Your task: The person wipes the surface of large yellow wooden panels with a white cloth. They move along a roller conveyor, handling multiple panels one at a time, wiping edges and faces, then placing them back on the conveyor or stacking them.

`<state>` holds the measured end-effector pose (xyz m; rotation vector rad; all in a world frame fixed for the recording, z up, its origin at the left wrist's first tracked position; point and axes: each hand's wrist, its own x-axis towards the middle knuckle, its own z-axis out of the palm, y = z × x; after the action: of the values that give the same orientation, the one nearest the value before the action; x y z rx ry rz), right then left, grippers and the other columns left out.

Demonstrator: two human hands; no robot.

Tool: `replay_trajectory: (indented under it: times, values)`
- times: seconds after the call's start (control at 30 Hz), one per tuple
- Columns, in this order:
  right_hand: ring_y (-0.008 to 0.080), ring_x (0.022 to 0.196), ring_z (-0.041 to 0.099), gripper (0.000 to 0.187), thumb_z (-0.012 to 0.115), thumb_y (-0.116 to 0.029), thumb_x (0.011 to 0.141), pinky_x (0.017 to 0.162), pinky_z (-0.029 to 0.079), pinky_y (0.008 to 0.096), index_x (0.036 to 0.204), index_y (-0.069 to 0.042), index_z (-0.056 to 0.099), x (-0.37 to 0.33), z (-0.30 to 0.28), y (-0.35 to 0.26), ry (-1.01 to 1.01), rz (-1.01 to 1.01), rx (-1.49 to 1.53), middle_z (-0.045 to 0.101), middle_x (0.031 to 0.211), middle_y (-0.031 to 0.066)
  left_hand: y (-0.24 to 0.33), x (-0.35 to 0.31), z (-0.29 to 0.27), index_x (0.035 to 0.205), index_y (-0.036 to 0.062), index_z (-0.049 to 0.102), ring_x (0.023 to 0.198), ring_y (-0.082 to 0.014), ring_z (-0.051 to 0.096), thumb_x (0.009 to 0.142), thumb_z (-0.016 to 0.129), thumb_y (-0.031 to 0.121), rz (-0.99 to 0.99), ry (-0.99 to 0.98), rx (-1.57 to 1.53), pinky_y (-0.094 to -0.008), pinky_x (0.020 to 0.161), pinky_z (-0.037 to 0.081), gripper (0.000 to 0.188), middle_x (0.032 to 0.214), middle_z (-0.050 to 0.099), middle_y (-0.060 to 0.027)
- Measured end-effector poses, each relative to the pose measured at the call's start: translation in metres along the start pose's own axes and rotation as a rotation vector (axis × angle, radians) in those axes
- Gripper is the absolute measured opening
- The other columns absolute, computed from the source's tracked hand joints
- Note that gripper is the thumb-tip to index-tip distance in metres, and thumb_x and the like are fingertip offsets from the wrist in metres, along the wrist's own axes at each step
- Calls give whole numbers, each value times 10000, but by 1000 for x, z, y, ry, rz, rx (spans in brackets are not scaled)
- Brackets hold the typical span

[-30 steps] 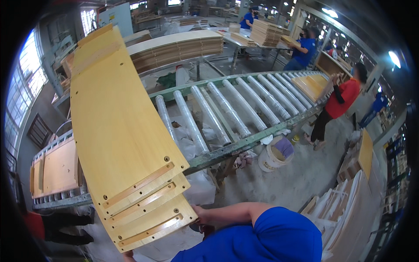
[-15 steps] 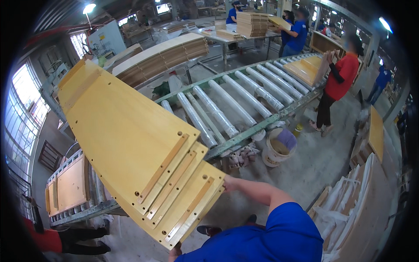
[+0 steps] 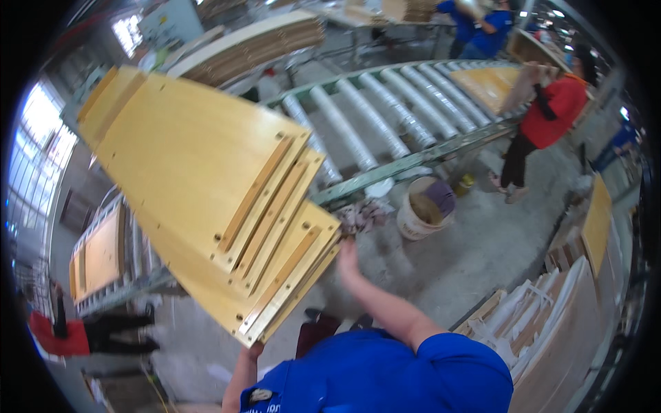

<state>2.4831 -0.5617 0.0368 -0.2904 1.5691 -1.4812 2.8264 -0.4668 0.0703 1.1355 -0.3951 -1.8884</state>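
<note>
Yellow panels (image 3: 189, 155) extending forward from gripping left hand (image 3: 254, 350) and right hand (image 3: 348, 252); near end raised, setting-down apparently undone.

Long yellow panels (image 3: 193, 151) lay stacked, lower ends staggered. They slanted from the frame's upper left toward its lower centre.

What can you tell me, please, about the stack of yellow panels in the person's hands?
The stack of yellow panels looks like smooth, slightly glossy wood, its near edges stepped. Raised strips cross both ends, with dark round holes nearby. It slants toward the picture's upper left. The left hand and right hand hold its near corners; any support beneath is hidden.
</note>
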Motion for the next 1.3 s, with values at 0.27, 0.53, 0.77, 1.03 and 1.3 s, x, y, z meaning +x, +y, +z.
replay_trajectory:
  times: [0.27, 0.53, 0.77, 1.03, 1.3]
  values:
    - [219, 1075, 495, 529, 462, -483, 872, 858, 386, 408, 1295, -166, 445, 164, 48, -320, -472, -536, -340, 526, 1204, 62, -35, 20, 45, 1186, 71, 520, 1028, -219, 579, 895, 479, 376, 38, 186, -25, -349, 862, 478, 423, 1166, 583, -78]
    - [126, 850, 588, 449, 561, -362, 883, 728, 475, 273, 1184, -33, 511, 183, 86, -303, -776, -38, -352, 606, 1022, 48, -40, 55, 60, 1163, 58, 532, 996, -225, 592, 891, 470, 412, -62, 265, -63, -349, 836, 485, 450, 1133, 597, -85]
    - [131, 896, 578, 460, 566, -371, 874, 775, 454, 275, 1152, -4, 557, 191, 74, -309, -778, -215, -414, 623, 1005, 70, -63, 76, 94, 1144, 47, 542, 968, -231, 604, 887, 462, 442, -164, 263, -65, -349, 813, 492, 478, 1104, 609, -92]
    - [112, 885, 557, 423, 542, -366, 889, 793, 426, 260, 1131, -21, 582, 209, 88, -341, -729, -297, -636, 622, 972, 31, -118, 77, 147, 1121, 34, 553, 936, -238, 617, 883, 453, 478, -174, 298, -147, -350, 787, 499, 513, 1071, 623, -99]
    - [109, 843, 571, 413, 542, -351, 894, 763, 442, 253, 1072, 17, 602, 274, 49, -379, -676, -385, -621, 632, 943, 50, -182, 130, 257, 1099, 21, 565, 904, -245, 630, 879, 443, 513, -8, 390, -256, -350, 761, 506, 552, 1038, 637, -107]
